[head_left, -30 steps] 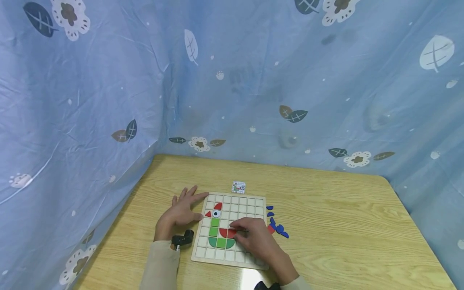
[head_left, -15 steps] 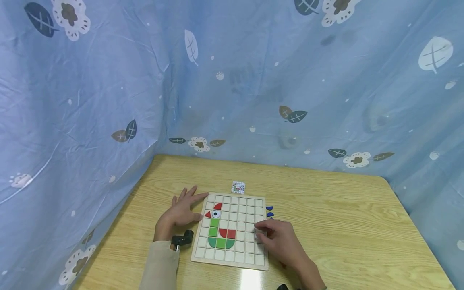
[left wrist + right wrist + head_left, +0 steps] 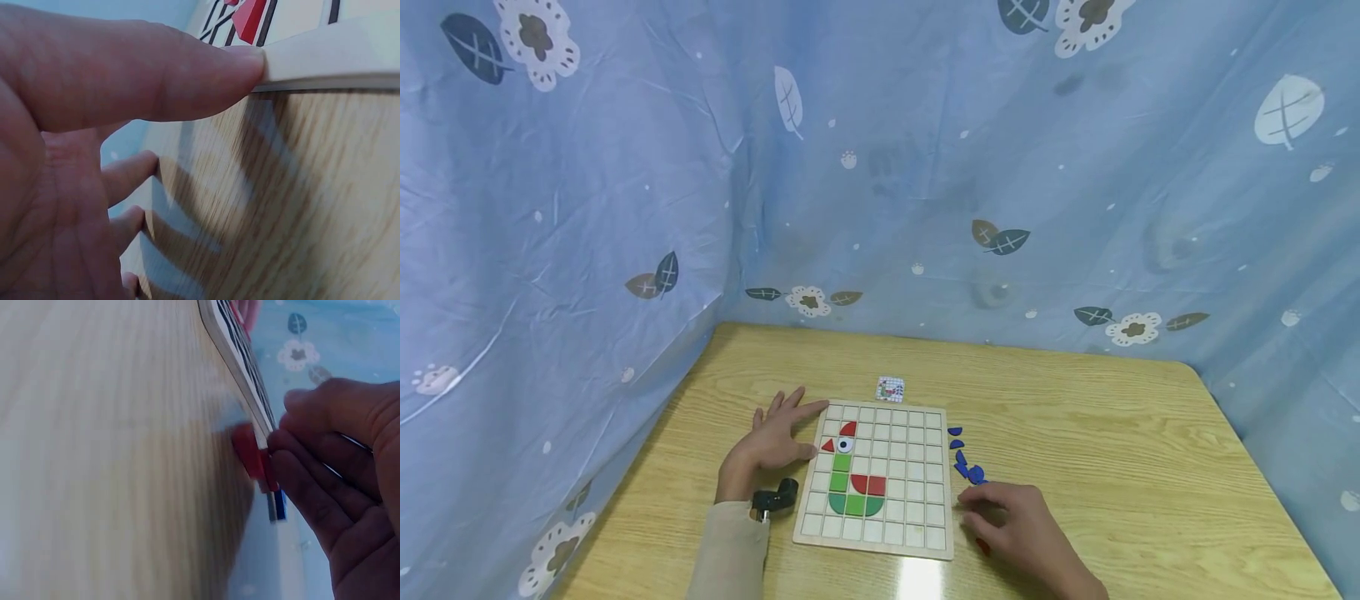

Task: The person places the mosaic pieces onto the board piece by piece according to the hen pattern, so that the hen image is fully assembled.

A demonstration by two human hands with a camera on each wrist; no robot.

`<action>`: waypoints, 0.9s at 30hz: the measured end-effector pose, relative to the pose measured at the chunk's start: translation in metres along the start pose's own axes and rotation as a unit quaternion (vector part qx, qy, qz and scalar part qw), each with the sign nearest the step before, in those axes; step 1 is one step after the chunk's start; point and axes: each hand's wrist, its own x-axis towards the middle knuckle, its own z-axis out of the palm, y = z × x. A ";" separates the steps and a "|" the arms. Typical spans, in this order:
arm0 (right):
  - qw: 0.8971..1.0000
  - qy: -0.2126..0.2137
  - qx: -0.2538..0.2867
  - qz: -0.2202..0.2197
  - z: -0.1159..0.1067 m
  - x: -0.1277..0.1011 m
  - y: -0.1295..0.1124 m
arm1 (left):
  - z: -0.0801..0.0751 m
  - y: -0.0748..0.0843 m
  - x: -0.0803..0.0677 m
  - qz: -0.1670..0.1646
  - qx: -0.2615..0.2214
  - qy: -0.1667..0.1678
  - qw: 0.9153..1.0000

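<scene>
A wooden grid board (image 3: 917, 500) bears flat coloured tiles set in a bird-like figure, with red, green and a round eye tile (image 3: 844, 445). My left hand (image 3: 775, 437) lies spread at the board's left edge; its thumb (image 3: 206, 75) touches the rim in the left wrist view. My right hand (image 3: 1018, 525) is just off the board's right edge, thumb apart from the fingers. Its fingertips are right by red tiles (image 3: 247, 450) on the table, with a blue tile (image 3: 279, 505) beyond. In the head view, this hand mostly covers those red tiles.
Several blue tiles (image 3: 976, 474) lie in a loose line along the board's right side. A small picture card (image 3: 891, 389) rests behind the board. Blue patterned cloth (image 3: 880, 208) hangs around the wooden table (image 3: 1075, 433).
My right hand has left the red square tile on the board and moved right, off the board's edge, to the loose tiles. The left hand stays put.
</scene>
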 end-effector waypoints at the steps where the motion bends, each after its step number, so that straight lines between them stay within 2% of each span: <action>1: 1.000 0.003 0.001 0.000 -0.002 -0.003 0.001 | 0.000 0.000 0.000 0.000 0.001 0.000 1.000; 7: 0.998 0.051 -0.007 0.035 -0.008 -0.013 0.004 | 0.000 0.001 0.000 0.000 0.004 0.001 1.000; 14: 0.993 0.088 -0.045 0.063 -0.006 -0.012 0.003 | 0.001 -0.001 0.001 0.003 0.005 0.000 1.000; 19: 0.989 0.081 -0.061 0.104 -0.006 -0.011 0.002 | 0.001 -0.001 0.000 0.004 0.002 0.000 1.000; 24: 0.992 0.065 -0.063 0.087 -0.004 -0.011 0.002 | 0.001 0.000 0.000 0.002 0.004 0.003 1.000; 27: 0.991 0.073 -0.081 0.080 -0.004 -0.010 0.002 | 0.000 0.000 0.000 0.001 0.005 0.004 1.000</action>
